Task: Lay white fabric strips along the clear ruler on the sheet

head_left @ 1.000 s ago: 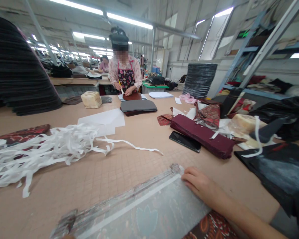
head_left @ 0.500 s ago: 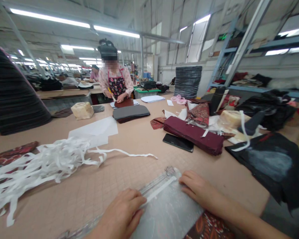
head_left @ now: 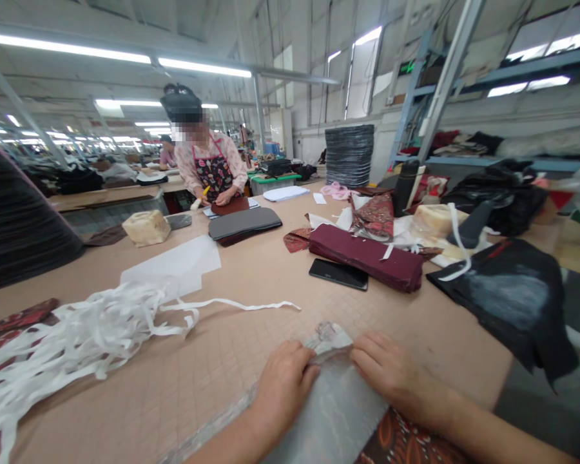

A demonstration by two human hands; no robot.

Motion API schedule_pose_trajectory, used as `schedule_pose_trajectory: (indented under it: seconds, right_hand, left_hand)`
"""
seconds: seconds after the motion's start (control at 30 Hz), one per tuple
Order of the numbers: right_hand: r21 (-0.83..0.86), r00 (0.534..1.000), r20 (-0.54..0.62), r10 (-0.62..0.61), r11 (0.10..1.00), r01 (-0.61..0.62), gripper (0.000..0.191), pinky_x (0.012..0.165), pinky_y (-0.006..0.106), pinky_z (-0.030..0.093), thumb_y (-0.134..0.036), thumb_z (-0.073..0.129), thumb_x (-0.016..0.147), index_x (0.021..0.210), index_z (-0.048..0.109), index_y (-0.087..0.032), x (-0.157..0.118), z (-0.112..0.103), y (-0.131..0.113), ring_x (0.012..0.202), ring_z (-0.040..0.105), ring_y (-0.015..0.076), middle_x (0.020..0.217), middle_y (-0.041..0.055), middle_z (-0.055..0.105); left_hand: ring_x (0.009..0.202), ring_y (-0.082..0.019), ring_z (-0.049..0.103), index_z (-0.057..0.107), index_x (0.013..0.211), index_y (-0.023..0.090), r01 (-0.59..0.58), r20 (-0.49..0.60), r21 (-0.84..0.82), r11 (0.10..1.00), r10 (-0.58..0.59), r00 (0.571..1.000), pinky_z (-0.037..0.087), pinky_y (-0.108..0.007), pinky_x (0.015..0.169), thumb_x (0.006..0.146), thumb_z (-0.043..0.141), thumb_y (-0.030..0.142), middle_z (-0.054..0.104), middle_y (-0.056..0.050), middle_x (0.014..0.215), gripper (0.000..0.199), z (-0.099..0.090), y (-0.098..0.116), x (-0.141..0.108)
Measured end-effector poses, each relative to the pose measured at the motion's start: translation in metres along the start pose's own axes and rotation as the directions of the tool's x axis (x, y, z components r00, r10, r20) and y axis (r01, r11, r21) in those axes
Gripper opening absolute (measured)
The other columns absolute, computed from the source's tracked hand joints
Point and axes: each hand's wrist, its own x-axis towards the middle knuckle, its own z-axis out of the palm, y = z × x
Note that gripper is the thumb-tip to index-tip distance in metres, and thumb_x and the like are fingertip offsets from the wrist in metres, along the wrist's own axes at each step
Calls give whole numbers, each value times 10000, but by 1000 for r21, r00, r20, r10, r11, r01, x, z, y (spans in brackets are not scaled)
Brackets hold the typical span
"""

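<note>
A panel of fabric, grey on its upper side, lies on the table before me. Red-brown patterned cloth shows at its lower right. My left hand has its fingers curled over the panel's far edge, thumb below them on the grey side. Just to the right, my right hand pinches the same edge near its far corner. Between the two hands the edge looks turned over toward me. The fingers hide part of that edge.
White strips lie tangled at left. A dark phone sits beside a maroon fabric bundle. Black material hangs over the table's right side. Across the table, a co-worker handles a brown piece.
My left hand has slid up and right along the edge, closer to my right hand. The white strip seen along the edge before is now out of sight. The view has turned slightly right.
</note>
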Motion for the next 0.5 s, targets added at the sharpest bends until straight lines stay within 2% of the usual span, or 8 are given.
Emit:
schedule_pose_trajectory:
  seconds: [0.1, 0.23, 0.33, 0.4, 0.5]
  right_hand:
    - [112, 999, -29, 23, 993, -19, 195, 824, 338, 432, -107, 407, 892, 980, 578, -143, 8, 3, -1, 899, 514, 190, 953, 81, 581]
    - [203, 988, 64, 139, 968, -149, 216, 834, 320, 440, -69, 450, 868, 1010, 589, -151, 20, 19, 4, 922, 516, 185, 980, 63, 594]
    - [247, 979, 128, 157, 951, -185, 195, 820, 309, 439, -72, 454, 869, 965, 601, -157, 25, 23, 8, 909, 515, 178, 957, 50, 598]
    - [247, 974, 159, 163, 948, -199, 190, 808, 300, 441, -78, 440, 878, 949, 599, -154, 27, 20, 9, 890, 521, 172, 933, 48, 599]
    - [188, 977, 175, 123, 970, -155, 204, 814, 310, 440, -94, 440, 884, 999, 590, -169, 28, 12, 5, 906, 528, 177, 962, 52, 596]
  left_hand:
    - [851, -201, 540, 622, 885, 161, 28, -6, -5, 1000, -28, 1000, 431, -310, 773, 799, 573, 145, 582, -41, 845, 100, 4, 2, 4]
    - [877, -197, 538, 616, 934, 167, 21, 21, 32, 999, -22, 1000, 440, -305, 783, 832, 542, 165, 569, -43, 889, 126, 4, 4, 4]
    - [874, -208, 535, 603, 990, 168, -77, 71, 193, 978, 64, 995, 459, -327, 767, 880, 463, 156, 573, -52, 924, 179, 7, 8, 0]
    - [860, -227, 535, 574, 1060, 142, -160, 107, 336, 928, 131, 986, 477, -356, 736, 877, 441, 114, 578, -68, 947, 228, 11, 11, -2]
    - [845, -242, 536, 536, 1119, 106, -229, 141, 458, 859, 184, 973, 498, -377, 698, 852, 438, 62, 580, -87, 960, 288, 14, 13, -6]
